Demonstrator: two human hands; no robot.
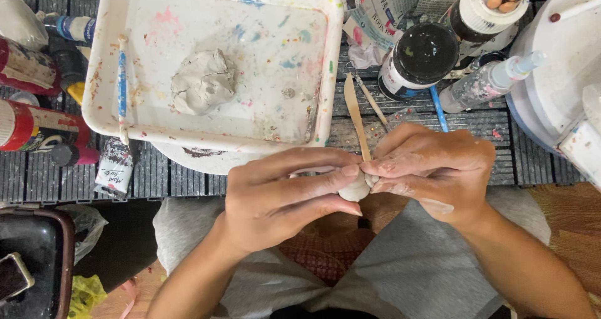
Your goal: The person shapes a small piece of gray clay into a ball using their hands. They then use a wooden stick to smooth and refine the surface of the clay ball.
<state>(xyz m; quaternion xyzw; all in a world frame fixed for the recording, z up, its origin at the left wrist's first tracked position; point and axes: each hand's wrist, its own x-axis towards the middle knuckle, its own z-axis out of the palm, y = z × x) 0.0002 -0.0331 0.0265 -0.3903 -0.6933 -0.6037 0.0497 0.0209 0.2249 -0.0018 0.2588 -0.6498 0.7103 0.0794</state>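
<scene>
Left hand (275, 197) and right hand (432, 169) meet over the lap, just in front of the counter (438, 122) edge. Between them sits a small clay ball (355, 187), pale grey, pinched from both sides. Left fingers (313, 169) are closed around the ball from the left, thumb beneath, index along the top. Right fingers (391, 167) are closed on its right side and also appear to grip a wooden tool (355, 115). The tool's long axis runs away from the body, its tip pointing up toward the tray (113, 56); its lower end disappears between the fingertips, so contact with the ball cannot be confirmed.

Both hands are equally close to the ball; neither has spare reach to give.

On the counter: the white, paint-flecked tray holds a larger clay lump (203, 81), well apart from the hands, and a blue-handled tool (122, 87) along its left wall. A second thin tool (372, 103) lies just beside the wooden one. A black-lidded jar (421, 56) stands to the right of the tray.

Most of the ball is hidden by fingers; its shape is hard to judge
</scene>
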